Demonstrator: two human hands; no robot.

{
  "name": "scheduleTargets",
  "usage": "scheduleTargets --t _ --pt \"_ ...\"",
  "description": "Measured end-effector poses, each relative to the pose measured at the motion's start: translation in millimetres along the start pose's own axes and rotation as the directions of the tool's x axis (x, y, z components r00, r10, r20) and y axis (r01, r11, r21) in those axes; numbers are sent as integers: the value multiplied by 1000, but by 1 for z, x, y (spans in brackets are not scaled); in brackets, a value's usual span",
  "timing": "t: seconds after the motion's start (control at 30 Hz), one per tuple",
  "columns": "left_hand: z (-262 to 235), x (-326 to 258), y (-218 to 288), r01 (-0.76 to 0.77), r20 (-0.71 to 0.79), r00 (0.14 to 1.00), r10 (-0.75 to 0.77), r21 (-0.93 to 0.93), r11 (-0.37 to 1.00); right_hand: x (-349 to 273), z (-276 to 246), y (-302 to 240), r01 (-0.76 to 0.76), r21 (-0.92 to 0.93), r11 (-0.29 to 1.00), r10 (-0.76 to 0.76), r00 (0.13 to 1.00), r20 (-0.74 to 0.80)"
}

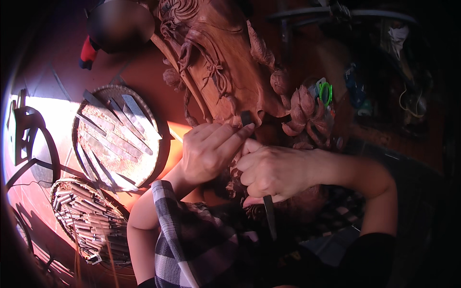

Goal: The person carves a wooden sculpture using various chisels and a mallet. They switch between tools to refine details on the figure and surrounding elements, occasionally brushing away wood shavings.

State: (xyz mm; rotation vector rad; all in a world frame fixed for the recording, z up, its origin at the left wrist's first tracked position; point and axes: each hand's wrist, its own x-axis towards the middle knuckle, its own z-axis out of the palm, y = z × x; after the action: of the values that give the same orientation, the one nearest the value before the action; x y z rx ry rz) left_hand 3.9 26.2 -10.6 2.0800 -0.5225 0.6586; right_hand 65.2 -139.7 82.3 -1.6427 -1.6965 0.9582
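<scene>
Left side: round woven tray (164,144) with dark rim, flat grey metal strips (142,117) scattered inside. Just below, woven basket (61,223) packed with slender brownish rods (89,216). Reddish tiled floor (41,62), partly sunlit. Bright green looped plastic object (326,94), upper right.

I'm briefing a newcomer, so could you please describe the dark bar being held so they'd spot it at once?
Start at the large reddish-brown wood carving, upper centre; just below are the left hand and right hand. The dark bar pokes out beyond both; unlike the strips in the round tray, it is held.
</scene>
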Motion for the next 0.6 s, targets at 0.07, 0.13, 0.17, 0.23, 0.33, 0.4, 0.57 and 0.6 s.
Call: scheduleTargets --t 0.07,0.13,0.17,0.23,0.33,0.4,0.57,0.6 --pt "-1 0 3 10 -15 1000 -10 18 1000 1 1 -5 17 75 997 -18 1000 8" --pt "-5 11 -1 7 -47 999 -8 -12 1000 10 -21 -10 5 -6 1000 -5 1000 -5" --pt "-15 23 -5 22 -18 1000 -21 49 999 14 -29 -7 6 -44 999 -7 1000 -16" --pt "-8 21 -7 33 0 999 -33 38 999 7 -13 2 0 -34 999 -2 998 -59" --pt "-3 -1 9 79 57 995 -79 1 997 -2 -2 -3 -4 99 995 4 1000 4" --pt "-11 7 5 82 48 995 -82 15 997 9 -20 -9 3 77 997 -2 1000 -1" --pt "-9 5 10 98 51 994 -97 -4 995 4 -1 -3 22 79 997 -19 999 -31" --pt "-12 1 15 117 81 990 -116 -1 993 4 1 -4 13 146 989 -11 1000 -14"
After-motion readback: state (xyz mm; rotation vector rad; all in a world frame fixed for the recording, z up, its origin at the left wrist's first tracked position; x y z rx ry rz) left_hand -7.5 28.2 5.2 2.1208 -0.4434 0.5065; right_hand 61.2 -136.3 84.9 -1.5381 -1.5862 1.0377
